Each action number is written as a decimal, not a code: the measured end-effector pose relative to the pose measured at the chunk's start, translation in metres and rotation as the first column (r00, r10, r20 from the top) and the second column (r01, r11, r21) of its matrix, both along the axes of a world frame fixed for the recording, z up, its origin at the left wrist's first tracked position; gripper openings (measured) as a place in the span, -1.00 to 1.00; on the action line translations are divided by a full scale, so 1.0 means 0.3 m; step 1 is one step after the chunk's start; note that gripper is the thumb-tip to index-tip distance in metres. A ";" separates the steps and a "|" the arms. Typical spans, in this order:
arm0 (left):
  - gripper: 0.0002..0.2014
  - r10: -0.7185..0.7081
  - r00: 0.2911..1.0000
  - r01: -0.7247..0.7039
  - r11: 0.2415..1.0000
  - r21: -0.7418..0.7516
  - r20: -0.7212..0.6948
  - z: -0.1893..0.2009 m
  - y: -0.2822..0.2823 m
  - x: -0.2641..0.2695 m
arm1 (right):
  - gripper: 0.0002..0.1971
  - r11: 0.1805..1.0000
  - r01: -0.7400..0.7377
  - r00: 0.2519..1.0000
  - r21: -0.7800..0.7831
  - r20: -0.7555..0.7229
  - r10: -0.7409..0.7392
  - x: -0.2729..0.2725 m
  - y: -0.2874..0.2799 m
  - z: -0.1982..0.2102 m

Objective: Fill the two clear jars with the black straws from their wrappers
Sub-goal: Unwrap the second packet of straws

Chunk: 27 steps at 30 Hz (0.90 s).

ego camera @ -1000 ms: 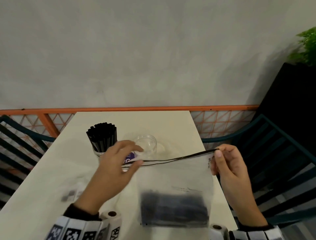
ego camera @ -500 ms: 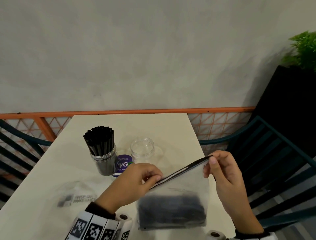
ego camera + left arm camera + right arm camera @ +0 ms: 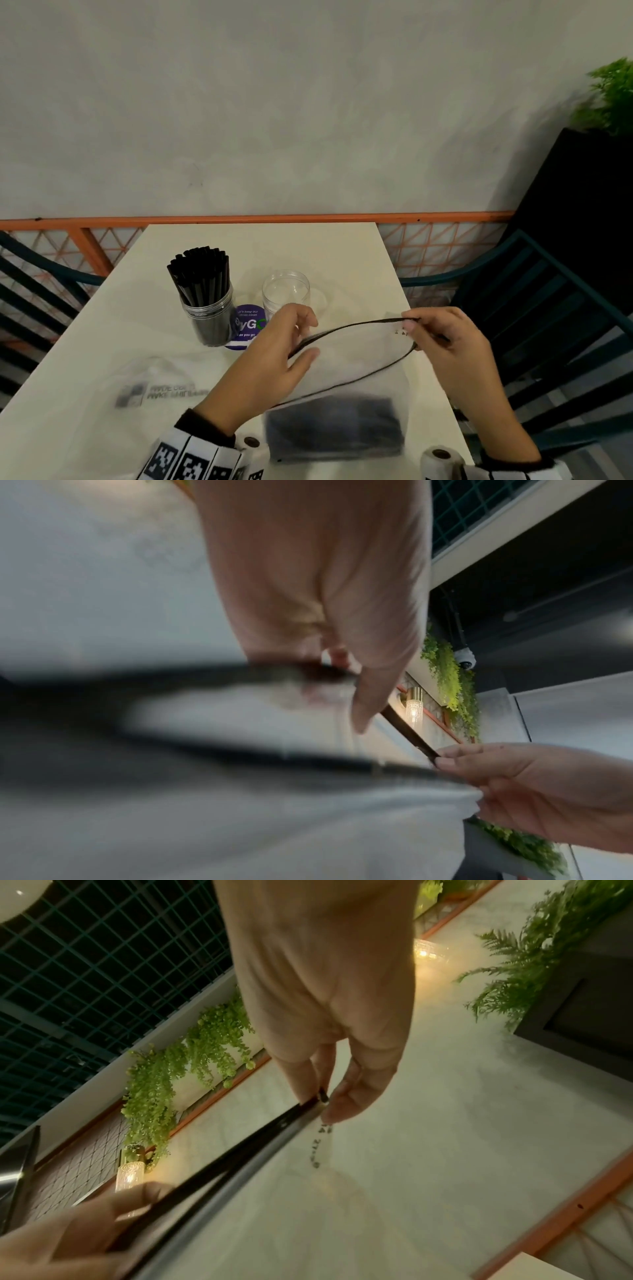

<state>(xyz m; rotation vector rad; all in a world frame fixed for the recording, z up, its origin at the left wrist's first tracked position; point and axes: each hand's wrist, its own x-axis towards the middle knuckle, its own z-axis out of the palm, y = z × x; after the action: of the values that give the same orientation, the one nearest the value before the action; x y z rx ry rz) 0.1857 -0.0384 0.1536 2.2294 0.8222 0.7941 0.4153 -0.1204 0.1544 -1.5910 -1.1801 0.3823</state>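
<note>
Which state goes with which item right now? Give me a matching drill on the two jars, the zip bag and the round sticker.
Things:
1. left jar
2. right jar
3. zip bag
4. round sticker

States:
A. empty, standing open on the table
B. lying flat between the jars, purple
C. packed with upright black straws
D. mouth pulled open, left hand and right hand each pinching its black-edged rim

Pairs: 1-C, 2-A, 3-D, 4-B
</note>
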 end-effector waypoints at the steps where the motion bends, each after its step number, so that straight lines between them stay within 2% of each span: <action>1: -0.74 0.043 0.998 -0.037 0.990 0.136 -0.043 -0.011 0.013 -0.022 | -0.86 1.000 0.020 0.999 -0.001 -0.032 -0.020 0.011 -0.003 0.003; 2: -0.80 0.114 0.991 -0.097 0.967 0.234 -0.062 -0.021 0.028 -0.046 | -0.86 0.999 0.036 0.996 -0.003 -0.084 -0.036 0.021 -0.006 0.007; 4: -0.85 0.323 0.945 -0.299 0.920 0.253 -0.056 -0.024 0.052 -0.095 | -0.87 0.997 0.071 0.977 -0.017 -0.203 -0.073 0.037 -0.007 0.010; 6: -0.74 0.523 0.848 -0.514 0.850 0.114 -0.082 -0.016 0.055 -0.125 | -0.87 0.996 0.077 0.946 -0.042 -0.312 -0.086 0.039 0.000 0.003; 8: -0.70 0.589 0.798 -0.599 0.799 -0.054 -0.133 -0.011 0.048 -0.120 | -0.90 0.996 0.062 0.925 -0.067 -0.372 -0.082 0.024 0.014 -0.012; 10: -0.72 0.534 0.843 -0.517 0.775 -0.364 -0.061 -0.013 0.045 -0.101 | -0.95 0.995 0.004 0.903 -0.096 -0.427 -0.045 -0.007 0.033 -0.029; 12: -0.75 0.509 0.852 -0.280 0.643 -0.713 0.125 -0.017 0.038 -0.068 | -0.91 0.984 -0.115 0.862 -0.134 -0.506 0.032 -0.055 0.050 -0.043; 14: -0.77 0.528 0.810 -0.061 0.511 -0.857 0.257 -0.031 0.042 -0.052 | -0.84 0.955 -0.230 0.797 -0.186 -0.599 0.076 -0.096 0.061 -0.054; 15: -0.77 0.543 0.786 0.014 0.461 -0.887 0.295 -0.035 0.044 -0.050 | -0.83 0.937 -0.287 0.731 -0.198 -0.677 0.081 -0.105 0.064 -0.058; 16: -0.78 0.561 0.759 0.076 0.427 -0.901 0.330 -0.035 0.046 -0.053 | -0.83 0.921 -0.342 0.631 -0.188 -0.772 0.077 -0.100 0.066 -0.064; 18: -0.93 0.605 0.685 0.209 0.370 -0.905 0.406 -0.042 0.060 -0.081 | -0.89 0.901 -0.425 0.337 -0.089 -0.939 0.066 -0.068 0.063 -0.071; 19: -0.85 0.622 0.651 0.272 0.345 -0.899 0.435 -0.044 0.064 -0.098 | -0.77 0.908 -0.419 0.194 -0.022 -0.979 0.066 -0.049 0.061 -0.071; 20: -0.63 0.620 0.642 0.322 0.317 -0.892 0.452 -0.045 0.064 -0.113 | -0.59 0.912 -0.407 0.078 0.050 -0.993 0.090 -0.032 0.061 -0.072; 21: -0.46 0.625 0.630 0.361 0.290 -0.886 0.461 -0.046 0.064 -0.122 | -0.44 0.911 -0.399 0.000 0.106 -0.993 0.116 -0.019 0.059 -0.073; 22: -0.37 0.638 0.613 0.392 0.266 -0.881 0.465 -0.045 0.064 -0.125 | -0.40 0.900 -0.404 -0.055 0.165 -0.986 0.156 -0.015 0.060 -0.067; 23: -0.33 0.652 0.596 0.417 0.249 -0.874 0.469 -0.041 0.064 -0.122 | -0.44 0.874 -0.434 -0.106 0.220 -0.975 0.193 -0.016 0.060 -0.057; 25: -0.44 0.695 0.556 0.447 0.213 -0.869 0.456 -0.027 0.067 -0.104 | -0.64 0.809 -0.486 -0.182 0.330 -0.944 0.276 -0.035 0.061 -0.035; 26: -0.52 0.723 0.522 0.458 0.209 -0.864 0.452 -0.020 0.071 -0.096 | -0.65 0.819 -0.477 -0.145 0.320 -0.947 0.286 -0.041 0.063 -0.033; 27: -0.51 0.740 0.488 0.482 0.213 -0.850 0.462 -0.013 0.076 -0.092 | -0.60 0.839 -0.464 -0.100 0.282 -0.959 0.267 -0.039 0.068 -0.036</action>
<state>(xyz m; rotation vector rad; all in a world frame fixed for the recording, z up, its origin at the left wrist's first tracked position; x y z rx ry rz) 0.1581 -0.0157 0.1496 0.2820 0.6566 0.9325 0.4035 -0.1001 0.1437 -0.5483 -0.3103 1.7316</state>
